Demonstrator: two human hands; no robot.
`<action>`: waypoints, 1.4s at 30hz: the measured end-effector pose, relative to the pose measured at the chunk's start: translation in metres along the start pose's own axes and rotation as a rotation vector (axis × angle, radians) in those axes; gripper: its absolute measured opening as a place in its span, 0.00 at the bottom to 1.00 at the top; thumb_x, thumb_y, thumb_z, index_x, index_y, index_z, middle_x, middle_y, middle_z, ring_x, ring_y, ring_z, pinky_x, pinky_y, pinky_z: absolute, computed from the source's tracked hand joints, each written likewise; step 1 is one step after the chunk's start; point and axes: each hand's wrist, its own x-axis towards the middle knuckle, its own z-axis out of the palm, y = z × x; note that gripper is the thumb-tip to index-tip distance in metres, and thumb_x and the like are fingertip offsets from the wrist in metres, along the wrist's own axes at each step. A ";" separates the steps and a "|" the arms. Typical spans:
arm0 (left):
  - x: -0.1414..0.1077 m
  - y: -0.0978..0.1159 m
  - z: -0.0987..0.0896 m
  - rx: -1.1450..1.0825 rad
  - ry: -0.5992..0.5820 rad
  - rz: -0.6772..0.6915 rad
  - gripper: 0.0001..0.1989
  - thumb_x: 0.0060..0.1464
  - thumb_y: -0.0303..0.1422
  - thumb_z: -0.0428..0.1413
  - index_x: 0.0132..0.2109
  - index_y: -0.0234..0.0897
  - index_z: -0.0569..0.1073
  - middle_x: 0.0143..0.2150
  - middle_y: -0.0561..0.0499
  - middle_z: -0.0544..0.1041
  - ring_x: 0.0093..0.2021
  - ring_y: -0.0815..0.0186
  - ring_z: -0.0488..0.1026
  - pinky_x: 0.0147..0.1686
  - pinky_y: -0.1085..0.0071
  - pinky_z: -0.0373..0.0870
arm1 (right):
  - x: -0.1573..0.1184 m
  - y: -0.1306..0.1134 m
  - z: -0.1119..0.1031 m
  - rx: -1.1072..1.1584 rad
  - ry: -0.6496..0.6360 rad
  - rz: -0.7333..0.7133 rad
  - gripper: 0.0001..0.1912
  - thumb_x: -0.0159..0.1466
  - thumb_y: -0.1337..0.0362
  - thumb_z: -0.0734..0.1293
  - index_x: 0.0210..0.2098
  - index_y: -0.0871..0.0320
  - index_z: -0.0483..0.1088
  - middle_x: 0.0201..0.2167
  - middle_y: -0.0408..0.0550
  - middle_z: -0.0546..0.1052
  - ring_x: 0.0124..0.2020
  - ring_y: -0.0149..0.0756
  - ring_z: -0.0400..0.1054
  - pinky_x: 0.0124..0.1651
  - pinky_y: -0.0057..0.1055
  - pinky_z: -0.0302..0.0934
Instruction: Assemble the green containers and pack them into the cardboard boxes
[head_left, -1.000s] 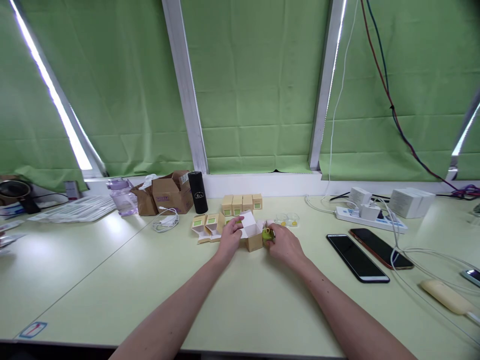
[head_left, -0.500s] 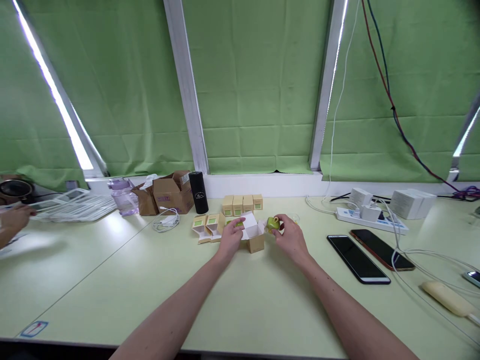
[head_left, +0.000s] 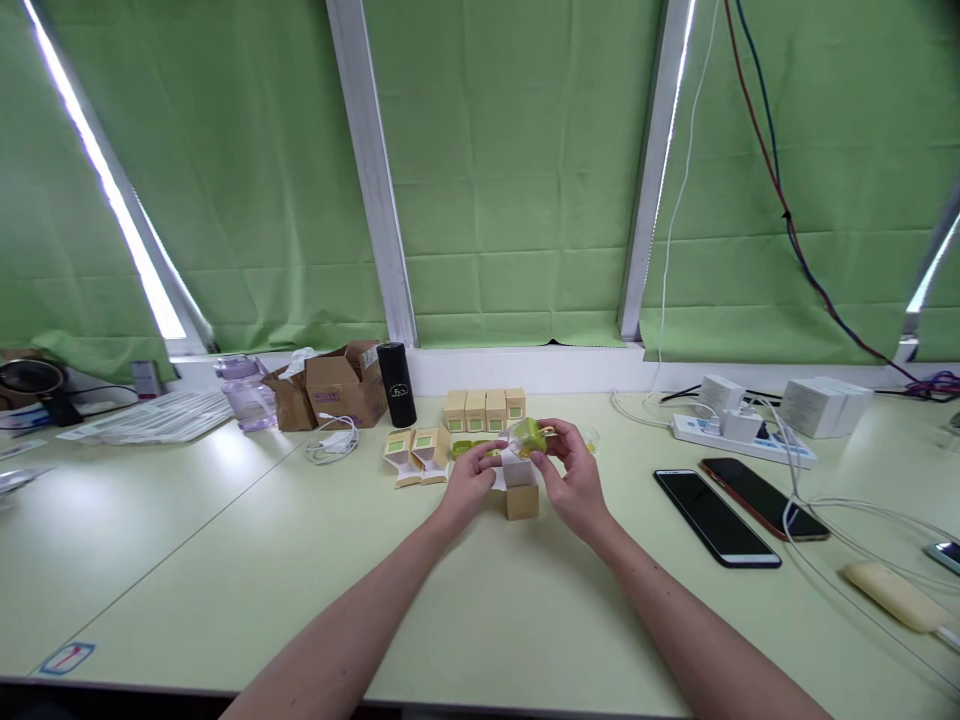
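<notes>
My right hand (head_left: 576,478) pinches a small glossy green item (head_left: 528,436) with a yellow loop at one end. It is held tilted over an open small cardboard box (head_left: 523,502), which is brown outside and white inside. My left hand (head_left: 469,478) is on the left side of this box, its fingers closed at the white flaps; the exact grip is partly hidden. Behind the left fingers lies another bright green piece (head_left: 461,448), largely covered. A clear round plastic piece (head_left: 592,440) lies just beyond my right hand.
Two opened small boxes (head_left: 416,455) stand left of my hands, and several closed ones (head_left: 484,411) form a row behind. A black bottle (head_left: 397,385) and a carton (head_left: 345,385) stand back left. Two phones (head_left: 716,518), a power strip (head_left: 742,440) and cables lie right.
My right hand has moved the green item leftward over the small box and tilted it. The box has shifted slightly right and nearer. Another person's hand at the far left has left the view.
</notes>
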 end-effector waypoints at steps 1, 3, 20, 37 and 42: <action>0.000 0.000 0.000 -0.012 -0.009 0.003 0.35 0.37 0.25 0.51 0.57 0.32 0.76 0.42 0.44 0.85 0.37 0.61 0.79 0.32 0.72 0.68 | -0.001 0.000 0.001 -0.015 -0.025 -0.008 0.19 0.68 0.58 0.66 0.57 0.51 0.64 0.48 0.50 0.78 0.46 0.41 0.75 0.52 0.42 0.72; 0.000 0.000 0.001 -0.021 -0.019 0.019 0.35 0.37 0.24 0.51 0.57 0.32 0.75 0.42 0.44 0.85 0.39 0.59 0.80 0.33 0.71 0.69 | -0.002 0.001 0.002 -0.047 -0.064 -0.023 0.19 0.68 0.59 0.66 0.57 0.51 0.64 0.49 0.51 0.77 0.47 0.41 0.74 0.52 0.42 0.72; 0.002 -0.002 -0.003 0.056 0.021 0.008 0.33 0.37 0.26 0.52 0.54 0.33 0.78 0.41 0.45 0.85 0.29 0.67 0.72 0.29 0.73 0.63 | -0.001 0.002 -0.007 -0.222 -0.118 0.040 0.24 0.62 0.65 0.66 0.58 0.52 0.64 0.54 0.52 0.77 0.45 0.42 0.73 0.44 0.39 0.72; 0.003 -0.004 -0.004 0.055 0.023 0.006 0.30 0.40 0.25 0.53 0.54 0.34 0.79 0.40 0.46 0.84 0.31 0.66 0.75 0.31 0.72 0.67 | -0.003 -0.001 -0.008 -0.294 -0.286 0.017 0.18 0.56 0.70 0.65 0.46 0.52 0.67 0.40 0.45 0.74 0.36 0.37 0.66 0.38 0.32 0.64; 0.001 -0.002 -0.004 0.030 0.007 -0.013 0.32 0.38 0.25 0.52 0.54 0.32 0.78 0.40 0.46 0.84 0.32 0.66 0.74 0.32 0.72 0.64 | -0.002 0.000 -0.008 -0.302 -0.306 0.007 0.18 0.55 0.71 0.65 0.45 0.52 0.67 0.40 0.44 0.73 0.36 0.36 0.65 0.37 0.31 0.63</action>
